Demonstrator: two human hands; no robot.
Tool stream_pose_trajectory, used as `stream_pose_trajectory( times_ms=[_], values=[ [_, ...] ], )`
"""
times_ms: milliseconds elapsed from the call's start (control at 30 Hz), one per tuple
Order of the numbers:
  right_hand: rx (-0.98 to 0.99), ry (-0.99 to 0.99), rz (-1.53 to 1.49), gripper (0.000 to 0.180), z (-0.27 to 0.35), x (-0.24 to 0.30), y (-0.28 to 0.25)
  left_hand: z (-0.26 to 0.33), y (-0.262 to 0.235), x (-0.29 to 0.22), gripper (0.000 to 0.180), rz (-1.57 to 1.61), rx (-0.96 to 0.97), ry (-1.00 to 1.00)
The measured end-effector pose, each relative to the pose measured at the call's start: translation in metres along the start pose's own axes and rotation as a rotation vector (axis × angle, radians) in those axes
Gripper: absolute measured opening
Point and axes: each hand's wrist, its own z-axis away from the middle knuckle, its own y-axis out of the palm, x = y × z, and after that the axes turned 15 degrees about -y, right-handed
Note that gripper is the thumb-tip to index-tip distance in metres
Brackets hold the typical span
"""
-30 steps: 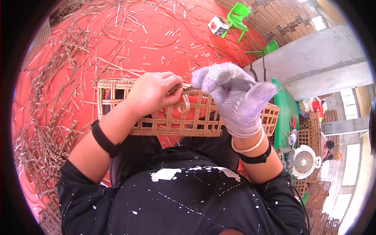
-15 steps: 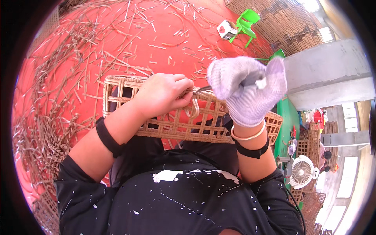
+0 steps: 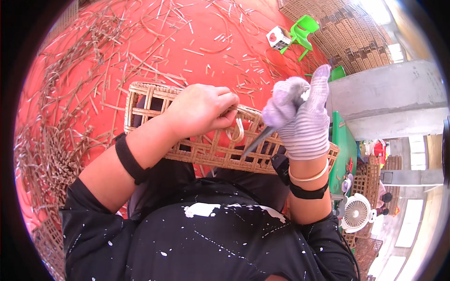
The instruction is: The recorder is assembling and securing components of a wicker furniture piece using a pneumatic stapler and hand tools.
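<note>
An openwork woven rattan piece point(image 3: 211, 155) lies across my lap, long side from left to right. Bare, my left hand point(image 3: 204, 107) is closed at its far edge, thumb and fingers pinched on a pale rattan strip. That strip point(image 3: 238, 133) hangs in a loop just below the fingertips. My right hand point(image 3: 302, 117), in a whitish knitted glove, is closed around a pointed dark metal tool point(image 3: 258, 142). The tool's tapered tip slants toward me over the rattan lattice, apart from my left fingers. Most of its handle is hidden in the glove.
Rattan offcuts point(image 3: 61, 164) are heaped at left and scattered over the red floor covering point(image 3: 187, 61). A green chair point(image 3: 303, 33) and a small white box point(image 3: 278, 37) stand at far right. Stacked woven panels point(image 3: 351, 37), a green table point(image 3: 344, 145) and a white fan point(image 3: 357, 213) are at right.
My right hand has drawn back slightly to the right, turning the tool so its tip swings from beside my left fingers to point toward me. My left hand keeps its pinch.
</note>
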Motion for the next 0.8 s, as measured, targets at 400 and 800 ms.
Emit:
stream_pose_trajectory(
  times_ms=[400,800],
  values=[
    [0.4,-0.367,-0.368,0.067,-0.018,0.017,-0.003,-0.001,-0.002,0.004,0.012,0.003,0.011,0.04],
    [0.225,-0.436,-0.275,0.042,0.001,0.003,0.009,0.0,-0.001,0.005,0.016,-0.006,0.028,0.036]
  ],
)
